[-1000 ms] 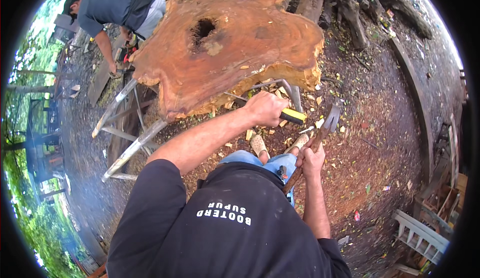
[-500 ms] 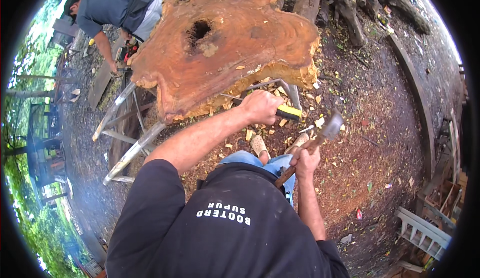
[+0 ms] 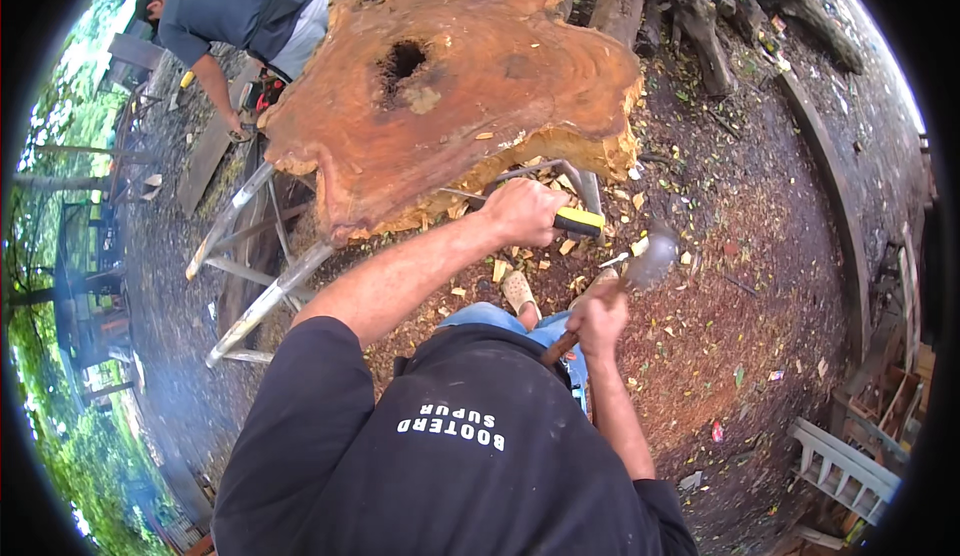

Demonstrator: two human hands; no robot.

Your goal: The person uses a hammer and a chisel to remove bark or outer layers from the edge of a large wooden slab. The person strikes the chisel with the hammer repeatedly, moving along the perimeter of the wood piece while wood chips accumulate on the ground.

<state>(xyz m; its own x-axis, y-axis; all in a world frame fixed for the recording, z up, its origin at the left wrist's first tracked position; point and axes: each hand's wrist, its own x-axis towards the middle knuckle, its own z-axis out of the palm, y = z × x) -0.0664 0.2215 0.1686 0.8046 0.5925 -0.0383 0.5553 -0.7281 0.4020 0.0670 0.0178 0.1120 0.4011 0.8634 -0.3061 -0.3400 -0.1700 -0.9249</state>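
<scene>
Left grip [image 3: 525, 214] forward, right grip [image 3: 600, 322] nearer, both clenched

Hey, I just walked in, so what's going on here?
A person's left hand holds a yellow-and-black-handled tool, its metal end pointing toward the edge of a big wooden slab; contact is hard to tell. The right hand holds a hammer, its blurred head apart from that handle. The slab rests on a tubular stand. Beyond its left side, another person bends over.

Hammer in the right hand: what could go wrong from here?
The hammer might glance off the yellow-and-black chisel handle and hit the left hand closed around it. Loose wood chips around the perforated clogs could make footing unsteady.
</scene>
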